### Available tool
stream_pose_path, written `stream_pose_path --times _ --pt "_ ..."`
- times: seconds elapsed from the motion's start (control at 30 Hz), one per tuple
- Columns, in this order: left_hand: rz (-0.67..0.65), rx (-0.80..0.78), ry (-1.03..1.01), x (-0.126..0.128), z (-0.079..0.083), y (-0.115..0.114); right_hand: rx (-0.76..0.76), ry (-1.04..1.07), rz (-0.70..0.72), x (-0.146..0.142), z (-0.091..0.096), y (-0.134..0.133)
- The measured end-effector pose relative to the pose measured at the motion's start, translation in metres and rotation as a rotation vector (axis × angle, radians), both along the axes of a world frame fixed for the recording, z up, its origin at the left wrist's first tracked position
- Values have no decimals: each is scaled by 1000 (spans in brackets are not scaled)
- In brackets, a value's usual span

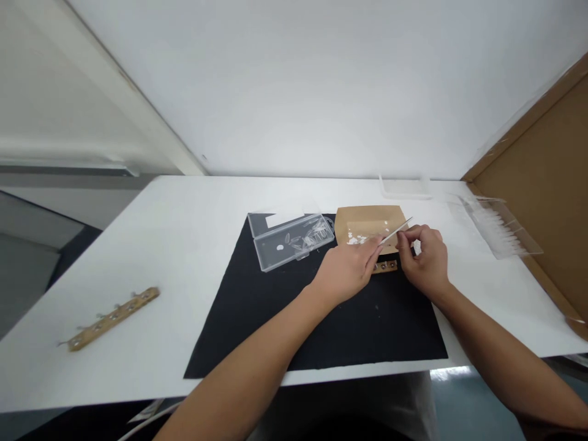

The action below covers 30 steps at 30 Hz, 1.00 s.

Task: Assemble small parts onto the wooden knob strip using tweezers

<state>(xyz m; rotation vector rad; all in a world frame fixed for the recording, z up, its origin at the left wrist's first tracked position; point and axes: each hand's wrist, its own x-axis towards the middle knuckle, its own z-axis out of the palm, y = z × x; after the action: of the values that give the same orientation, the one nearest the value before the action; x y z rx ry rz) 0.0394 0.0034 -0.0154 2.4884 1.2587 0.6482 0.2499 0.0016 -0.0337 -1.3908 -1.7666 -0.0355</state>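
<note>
My left hand (346, 266) is closed around a thin pale stick (397, 230), which looks like a slim nail file and slants up to the right. Close by, my right hand (425, 257) pinches with thumb and forefinger near the stick's far end. Whatever sits in that pinch is too small to make out. Beneath both hands lies a brown paper tray (367, 214) with small white pieces scattered on it. A short wooden strip with metal studs (384, 267) lies between the hands, partly hidden by the left one.
An open clear plastic case (271, 260) holding clear nail tips lies on the black mat (257, 324). At left on the white table (151, 349) rests a longer studded wooden strip (114, 318). Clear trays (500, 229) and a cardboard panel (542, 184) stand at right.
</note>
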Motion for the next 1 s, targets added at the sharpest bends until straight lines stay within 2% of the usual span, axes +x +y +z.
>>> stream_pose_path --times 0.23,0.43,0.6,0.8,1.0 --pt "17 -2 87 0 -1 1 4 -78 50 -5 -6 2" --pt "21 4 53 2 -2 0 66 -40 -53 -1 -2 5" --pt "45 4 40 3 -5 1 25 -100 83 -3 -3 6" --pt "34 -37 11 4 -4 2 59 -79 -9 -5 -1 6" --pt "41 -49 29 2 -3 3 39 -154 98 -8 -2 5"
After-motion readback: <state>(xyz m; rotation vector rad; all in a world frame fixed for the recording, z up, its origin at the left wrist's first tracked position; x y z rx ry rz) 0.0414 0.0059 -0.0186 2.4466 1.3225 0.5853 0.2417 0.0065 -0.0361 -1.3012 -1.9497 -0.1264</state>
